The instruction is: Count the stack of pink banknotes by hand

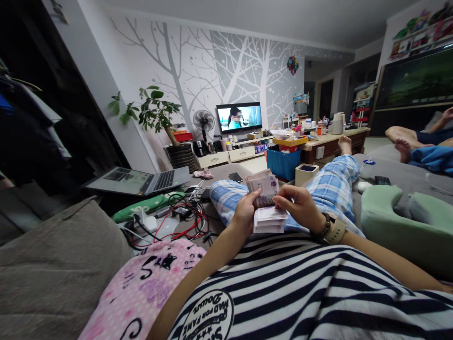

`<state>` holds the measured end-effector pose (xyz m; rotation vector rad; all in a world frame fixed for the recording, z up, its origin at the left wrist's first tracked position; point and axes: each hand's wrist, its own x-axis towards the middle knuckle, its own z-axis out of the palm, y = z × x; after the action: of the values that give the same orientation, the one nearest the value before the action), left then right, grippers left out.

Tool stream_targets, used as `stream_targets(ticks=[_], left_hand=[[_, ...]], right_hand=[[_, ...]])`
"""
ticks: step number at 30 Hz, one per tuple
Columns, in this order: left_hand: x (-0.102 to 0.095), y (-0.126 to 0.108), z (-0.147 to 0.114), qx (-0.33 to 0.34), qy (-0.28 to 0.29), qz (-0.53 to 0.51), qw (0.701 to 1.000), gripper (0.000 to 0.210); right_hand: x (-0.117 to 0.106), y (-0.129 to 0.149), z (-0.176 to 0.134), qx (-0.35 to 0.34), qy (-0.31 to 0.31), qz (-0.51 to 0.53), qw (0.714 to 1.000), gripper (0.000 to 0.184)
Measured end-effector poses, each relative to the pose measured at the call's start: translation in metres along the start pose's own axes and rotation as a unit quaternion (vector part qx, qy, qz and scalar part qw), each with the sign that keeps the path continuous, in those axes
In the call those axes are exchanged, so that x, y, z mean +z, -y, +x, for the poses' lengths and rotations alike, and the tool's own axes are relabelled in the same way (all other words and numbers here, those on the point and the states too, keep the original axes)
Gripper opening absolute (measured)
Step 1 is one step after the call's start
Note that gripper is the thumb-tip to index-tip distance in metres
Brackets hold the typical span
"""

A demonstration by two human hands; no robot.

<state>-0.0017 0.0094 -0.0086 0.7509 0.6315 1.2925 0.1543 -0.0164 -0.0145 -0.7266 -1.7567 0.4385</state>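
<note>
A folded wad of banknotes (pixel 266 185) is held above my lap, with its upper part standing up and its lower part bent toward me. My left hand (pixel 245 210) grips the wad from the left side, thumb across its face. On the other side, my right hand (pixel 299 204) has its fingers curled and pinched at the edge of the notes near the fold. A watch with a pale strap (pixel 334 230) and a dark bead bracelet (pixel 326 224) are on my right wrist. Beneath the notes are blue checked trousers (pixel 228 198).
An open laptop (pixel 141 182) and tangled cables (pixel 187 217) lie to my left by a pink blanket (pixel 166 278). At right are a green neck pillow (pixel 380 215), a remote (pixel 382 180) and another person's leg (pixel 401 137). A phone (pixel 235 177) lies ahead.
</note>
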Motion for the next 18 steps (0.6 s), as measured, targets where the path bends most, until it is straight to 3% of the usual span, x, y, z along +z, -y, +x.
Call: stream_targets(ticks=[6,11,18], left_hand=[[0.009,-0.009,-0.017,-0.009,-0.007,0.042,0.999,0.026],[0.004,-0.006,-0.013,0.016,-0.015,0.068,0.997,0.016],[-0.001,0.001,0.0,0.002,-0.009,0.009,1.0,0.024]], right_hand=[[0.002,-0.014,0.008,0.055,-0.134,-0.042,0.988,0.046],[0.0,-0.021,0.01,0.099,-0.111,-0.036,0.988,0.042],[0.001,-0.019,0.01,0.084,-0.099,-0.047,0.99,0.037]])
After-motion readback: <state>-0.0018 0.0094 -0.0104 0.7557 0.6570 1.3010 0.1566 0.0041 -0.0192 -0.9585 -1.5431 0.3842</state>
